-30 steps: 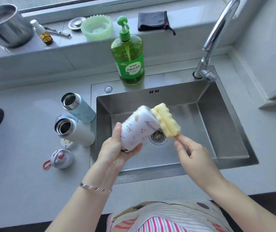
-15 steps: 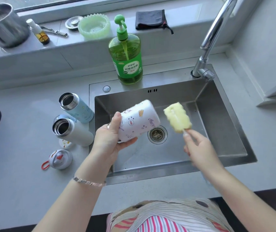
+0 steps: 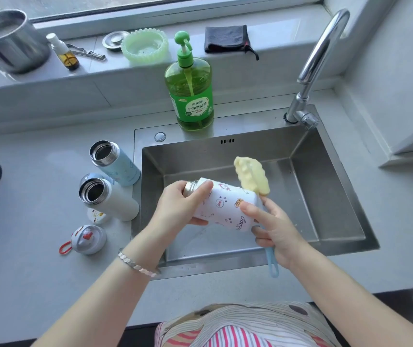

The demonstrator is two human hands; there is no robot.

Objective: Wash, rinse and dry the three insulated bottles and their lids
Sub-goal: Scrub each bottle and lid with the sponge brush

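Observation:
Over the steel sink (image 3: 325, 171) I hold a white printed insulated bottle (image 3: 225, 206) on its side, mouth to the left. My left hand (image 3: 177, 209) grips its neck end. My right hand (image 3: 273, 229) holds the base end and also the blue handle of a yellow sponge brush (image 3: 251, 176), whose head sticks up behind the bottle. A light blue bottle (image 3: 115, 162) and a white bottle (image 3: 105, 199) stand open on the counter left of the sink. A grey lid with a red loop (image 3: 87, 239) and another lid (image 3: 96, 215) lie beside them.
A green dish soap pump bottle (image 3: 190, 91) stands behind the sink, the tap (image 3: 313, 66) at its back right. On the sill sit a steel pot (image 3: 7, 41), a small spray bottle (image 3: 65, 52), a green dish (image 3: 145, 47) and a dark cloth (image 3: 226, 38).
The bottle has turned so its mouth points left, and my left hand shifted to the neck. My right hand came in with the brush and now holds the bottle's base too.

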